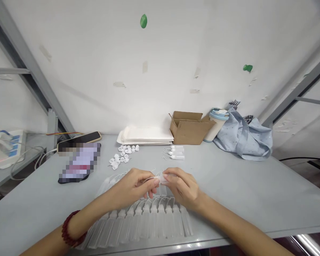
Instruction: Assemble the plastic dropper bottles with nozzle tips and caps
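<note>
Between my two hands, over the middle of the table, is a small translucent plastic bottle (pixel 164 179) lying sideways. My right hand (pixel 185 186) is closed round its body. The fingers of my left hand (pixel 138 185) pinch the white cap end, where a thin tip sticks out; the fingertips partly hide it. Right below my hands lies a row of translucent dropper bottles (pixel 154 220) with thin-tipped caps. Part of another row shows behind my left hand. Loose white caps (pixel 124 156) are scattered beyond it, and several small capped bottles (pixel 177 153) lie farther back.
A stack of white trays (pixel 146 136) and an open cardboard box (pixel 190 131) stand against the wall. Right of them are a lidded cup (pixel 216 126) and a light blue cloth bag (pixel 245 138). Phones (pixel 80 163) lie at the left, near a power strip (pixel 9 151) with cables.
</note>
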`<action>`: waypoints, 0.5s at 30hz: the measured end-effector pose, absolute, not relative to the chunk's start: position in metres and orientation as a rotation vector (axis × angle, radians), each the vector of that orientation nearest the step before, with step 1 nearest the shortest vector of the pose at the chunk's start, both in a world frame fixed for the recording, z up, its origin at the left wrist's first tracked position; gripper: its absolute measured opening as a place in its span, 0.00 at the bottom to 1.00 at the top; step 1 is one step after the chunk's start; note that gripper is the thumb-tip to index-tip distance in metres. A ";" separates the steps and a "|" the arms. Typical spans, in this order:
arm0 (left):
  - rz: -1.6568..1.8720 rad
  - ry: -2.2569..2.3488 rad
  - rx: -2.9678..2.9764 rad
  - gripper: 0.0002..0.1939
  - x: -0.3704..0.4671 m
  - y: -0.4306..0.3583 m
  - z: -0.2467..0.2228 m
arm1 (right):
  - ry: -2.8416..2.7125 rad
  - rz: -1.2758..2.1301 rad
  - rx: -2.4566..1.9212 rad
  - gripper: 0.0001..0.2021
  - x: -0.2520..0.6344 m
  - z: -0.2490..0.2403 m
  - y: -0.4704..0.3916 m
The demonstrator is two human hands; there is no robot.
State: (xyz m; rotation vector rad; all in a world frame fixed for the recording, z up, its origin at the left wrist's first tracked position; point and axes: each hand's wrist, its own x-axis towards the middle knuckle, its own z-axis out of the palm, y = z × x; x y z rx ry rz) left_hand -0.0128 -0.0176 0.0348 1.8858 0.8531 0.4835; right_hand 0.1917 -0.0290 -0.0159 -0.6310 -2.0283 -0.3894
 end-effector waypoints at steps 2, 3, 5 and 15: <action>0.507 0.852 1.957 0.19 -0.013 -0.016 0.034 | -2.069 -0.382 -0.625 0.12 0.193 -0.013 -0.028; 0.537 0.848 2.016 0.19 -0.014 -0.016 0.033 | -2.095 -0.369 -0.624 0.12 0.193 -0.011 -0.028; 0.606 0.835 2.147 0.19 -0.015 -0.014 0.031 | -2.154 -0.329 -0.631 0.13 0.194 -0.009 -0.028; 0.817 0.728 2.446 0.15 -0.017 -0.014 0.020 | -2.185 0.137 -0.741 0.16 0.193 -0.006 -0.033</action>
